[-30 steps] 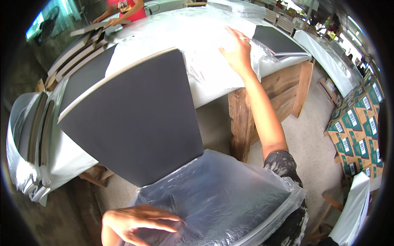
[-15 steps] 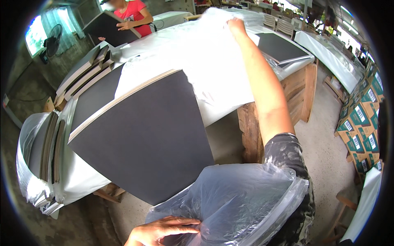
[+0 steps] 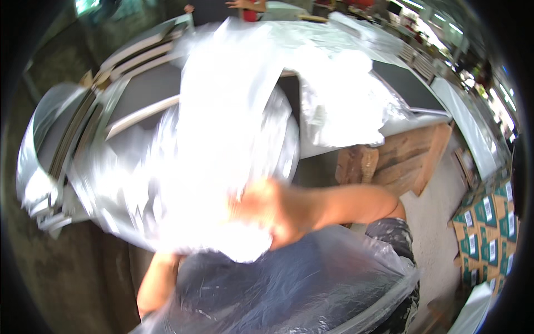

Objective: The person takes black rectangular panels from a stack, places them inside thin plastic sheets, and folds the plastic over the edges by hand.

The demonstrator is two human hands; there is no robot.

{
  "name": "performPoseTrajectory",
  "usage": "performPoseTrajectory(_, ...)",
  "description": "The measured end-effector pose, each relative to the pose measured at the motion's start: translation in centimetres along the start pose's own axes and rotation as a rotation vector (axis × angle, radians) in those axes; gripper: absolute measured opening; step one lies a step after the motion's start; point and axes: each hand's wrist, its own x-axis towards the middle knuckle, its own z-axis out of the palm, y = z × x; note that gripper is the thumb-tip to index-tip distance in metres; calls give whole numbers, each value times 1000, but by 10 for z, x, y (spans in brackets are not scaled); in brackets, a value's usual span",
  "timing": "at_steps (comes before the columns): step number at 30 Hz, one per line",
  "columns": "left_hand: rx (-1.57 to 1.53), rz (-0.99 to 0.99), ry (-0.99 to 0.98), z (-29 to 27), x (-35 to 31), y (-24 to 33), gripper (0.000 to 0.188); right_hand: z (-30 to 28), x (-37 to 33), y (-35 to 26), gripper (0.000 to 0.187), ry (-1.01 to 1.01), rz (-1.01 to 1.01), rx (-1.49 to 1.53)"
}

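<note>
A large sheet of clear plastic film point(image 3: 222, 106), glaring white and smeared by motion, hangs in front of me. My right hand point(image 3: 264, 209) is closed on bunched film at its lower edge. My left forearm point(image 3: 157, 284) rises from below, but the hand is hidden behind the film, so its fingers do not show. Behind the film lies a dark board, mostly covered; its pale edge point(image 3: 142, 116) shows at the left. More clear plastic point(image 3: 267, 284) drapes over my lap.
Dark boards in plastic point(image 3: 67, 133) stand at the left, with stacked panels point(image 3: 139, 53) behind them. Crumpled film point(image 3: 345, 100) and a dark panel point(image 3: 409, 89) lie on the table's right. Across it, a person holds a dark board point(image 3: 214, 11). Patterned cartons point(image 3: 486, 234) stand at the right.
My right hand has come back from the table's far side toward me, drawing film over the dark board. The left hand has gone behind the film. The view has shifted.
</note>
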Motion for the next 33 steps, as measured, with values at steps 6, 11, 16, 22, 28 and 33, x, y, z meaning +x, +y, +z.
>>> performPoseTrajectory(6,-97,129,200,-33,-5,-7,95,61,-48,17,39,-540,358,7)
performPoseTrajectory(11,20,113,209,-54,-17,-16,81,21,-37,33,90,-26,519,297)
performPoseTrajectory(16,638,94,74,-55,-8,-33,52,41,-34,60,95,259,255,231)
performPoseTrajectory(22,-97,72,247,-61,-11,-2,55,26,-81,90,24,712,616,599)
performPoseTrajectory(28,-356,162,191,-84,-11,-10,46,34,-157,100,29,883,729,870)
performPoseTrajectory(33,-332,141,271,-78,0,-11,49,9,-190,105,33,154,1110,209)
